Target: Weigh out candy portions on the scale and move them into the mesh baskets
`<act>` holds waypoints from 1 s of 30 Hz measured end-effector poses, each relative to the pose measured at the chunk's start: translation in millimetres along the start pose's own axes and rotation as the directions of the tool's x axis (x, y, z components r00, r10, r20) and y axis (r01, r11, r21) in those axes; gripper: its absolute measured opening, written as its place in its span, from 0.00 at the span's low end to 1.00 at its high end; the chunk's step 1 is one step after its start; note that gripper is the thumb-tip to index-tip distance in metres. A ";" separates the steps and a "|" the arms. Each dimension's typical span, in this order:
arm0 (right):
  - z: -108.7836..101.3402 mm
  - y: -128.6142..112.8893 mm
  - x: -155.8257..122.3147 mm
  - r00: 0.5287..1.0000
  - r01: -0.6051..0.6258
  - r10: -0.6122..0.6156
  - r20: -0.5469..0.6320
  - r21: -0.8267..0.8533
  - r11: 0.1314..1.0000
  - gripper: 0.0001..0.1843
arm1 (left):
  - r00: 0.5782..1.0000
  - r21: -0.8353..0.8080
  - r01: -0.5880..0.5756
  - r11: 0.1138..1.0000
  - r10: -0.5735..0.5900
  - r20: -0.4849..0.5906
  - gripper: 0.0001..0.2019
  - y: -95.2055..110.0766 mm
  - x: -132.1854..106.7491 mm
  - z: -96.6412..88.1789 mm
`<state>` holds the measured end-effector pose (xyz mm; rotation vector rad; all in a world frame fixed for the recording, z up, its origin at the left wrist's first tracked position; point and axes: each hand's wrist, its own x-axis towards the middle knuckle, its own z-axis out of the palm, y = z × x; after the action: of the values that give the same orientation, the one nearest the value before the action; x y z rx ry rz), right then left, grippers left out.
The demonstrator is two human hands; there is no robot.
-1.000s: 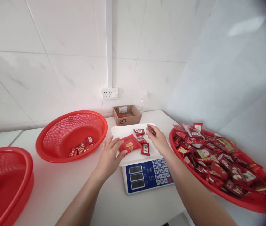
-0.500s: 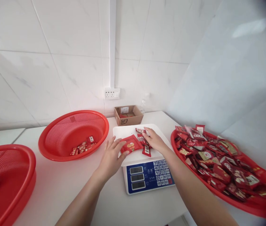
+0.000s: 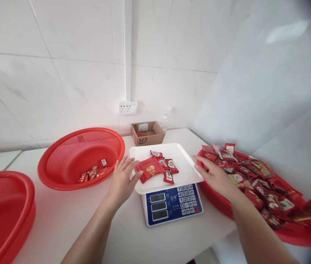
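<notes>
A white weighing tray (image 3: 184, 161) sits on a blue-fronted digital scale (image 3: 172, 205). On the tray lie a large flat red packet (image 3: 152, 168) and several small red snack packets (image 3: 171, 165), bunched together. My left hand (image 3: 122, 181) is at the tray's left edge, fingers spread, its thumb close to the large packet. At the opposite edge is my right hand (image 3: 217, 178), fingers stretched toward the tray's rim and nothing seen in them. Whether either hand touches the rim I cannot tell. The scale's displays are too dim to read.
To the right, a red basket (image 3: 216, 200) is heaped with red packets. A red mesh basket (image 3: 61, 146) on the left has several packets at its bottom, with another red basket (image 3: 28, 205) nearer. Behind the scale are a cardboard box (image 3: 152, 139) and a clear bottle (image 3: 165, 119).
My right hand has moved right, off the small packets to the tray's right edge. My left hand has drawn slightly left, off the large packet. Another small packet now shows among the group.
</notes>
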<state>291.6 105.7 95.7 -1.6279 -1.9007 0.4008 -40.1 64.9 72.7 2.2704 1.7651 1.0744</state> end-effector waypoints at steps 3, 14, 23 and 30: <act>-32.2 47.5 -26.9 0.990 -0.137 0.127 -0.066 -0.182 0.974 0.27 | 0.998 -0.028 0.002 1.000 -0.004 -0.065 0.15 -4.3 2.1 -2.4; -50.5 107.6 -75.5 0.972 -0.233 0.226 -0.056 -0.293 0.927 0.25 | 0.996 -0.005 -0.073 0.997 0.073 -0.043 0.18 -4.6 2.6 8.3; -47.8 107.9 -78.0 0.973 -0.229 0.214 -0.083 -0.260 0.938 0.21 | 0.998 0.006 -0.066 0.998 0.066 -0.009 0.18 -5.7 0.9 10.8; -49.3 100.4 -76.4 0.979 -0.202 0.202 -0.026 -0.246 0.948 0.15 | 0.996 0.008 -0.086 0.996 0.086 -0.012 0.18 -3.9 0.4 10.9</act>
<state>406.2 44.8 56.9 -1.9959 -1.8476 0.2516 -37.2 70.4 62.9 2.3697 1.6926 1.0997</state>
